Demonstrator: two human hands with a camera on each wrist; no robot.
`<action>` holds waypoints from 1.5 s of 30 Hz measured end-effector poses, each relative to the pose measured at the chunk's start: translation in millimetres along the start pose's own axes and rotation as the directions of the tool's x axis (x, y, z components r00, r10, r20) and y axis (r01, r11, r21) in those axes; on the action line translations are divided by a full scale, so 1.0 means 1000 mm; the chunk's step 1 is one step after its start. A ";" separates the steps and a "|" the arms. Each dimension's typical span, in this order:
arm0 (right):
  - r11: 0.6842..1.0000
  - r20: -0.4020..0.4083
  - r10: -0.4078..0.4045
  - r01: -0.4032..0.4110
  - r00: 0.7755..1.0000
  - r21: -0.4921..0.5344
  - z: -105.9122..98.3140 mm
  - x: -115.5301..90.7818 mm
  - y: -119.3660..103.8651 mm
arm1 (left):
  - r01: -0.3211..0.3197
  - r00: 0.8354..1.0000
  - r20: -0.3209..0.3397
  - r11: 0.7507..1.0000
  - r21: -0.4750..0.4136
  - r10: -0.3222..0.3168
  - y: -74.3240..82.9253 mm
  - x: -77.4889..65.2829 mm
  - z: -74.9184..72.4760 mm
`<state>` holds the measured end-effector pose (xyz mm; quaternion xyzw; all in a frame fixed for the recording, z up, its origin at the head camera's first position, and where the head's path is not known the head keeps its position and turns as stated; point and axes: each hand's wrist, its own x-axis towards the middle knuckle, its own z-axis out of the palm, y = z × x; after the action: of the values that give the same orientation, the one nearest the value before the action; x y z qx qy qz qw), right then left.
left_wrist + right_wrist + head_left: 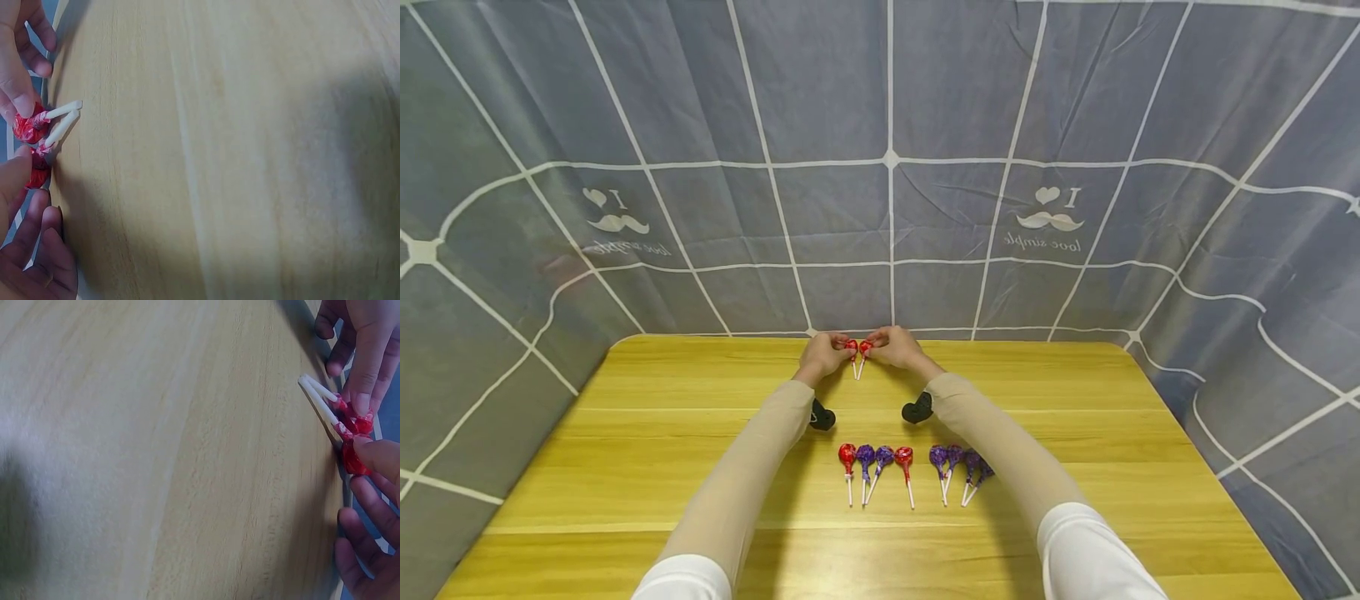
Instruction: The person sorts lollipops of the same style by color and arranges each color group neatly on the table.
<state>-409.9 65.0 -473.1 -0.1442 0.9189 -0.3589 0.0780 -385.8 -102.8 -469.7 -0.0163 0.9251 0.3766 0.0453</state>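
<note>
At the table's far edge, my left hand pinches a red-wrapped lollipop by its head between thumb and fingers. Close beside it, my right hand pinches a second red lollipop in the same way. The two heads sit side by side, and their white sticks point back toward me with the ends meeting or nearly so. Nearer to me lies a row of lollipops: a red one, two purple ones, another red one, then several purple ones partly behind my right sleeve.
The wooden table has rounded far corners. A grey curtain with white lines hangs right behind its far edge and along both sides. Black wrist-worn devices show under each forearm.
</note>
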 end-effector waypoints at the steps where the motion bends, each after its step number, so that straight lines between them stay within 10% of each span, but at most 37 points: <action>1: 1.000 -0.001 0.003 -0.003 1.000 -0.003 0.000 -0.001 0.000 | 0.002 1.000 0.004 1.000 -0.002 -0.002 0.000 0.000 0.000; 29: 0.999 -0.029 -0.039 0.039 0.999 -0.006 -0.020 -0.020 0.000 | -0.013 0.999 0.050 1.000 -0.019 0.014 0.003 -0.024 -0.016; 45: 0.990 -0.081 -0.144 0.143 0.986 -0.012 -0.045 -0.066 0.003 | -0.113 0.993 0.018 0.994 0.007 0.113 -0.001 -0.061 -0.034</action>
<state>-359.4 116.4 -439.6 -0.1955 0.9097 -0.3661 0.0141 -327.3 -127.7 -439.8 0.0396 0.9256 0.3750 0.0319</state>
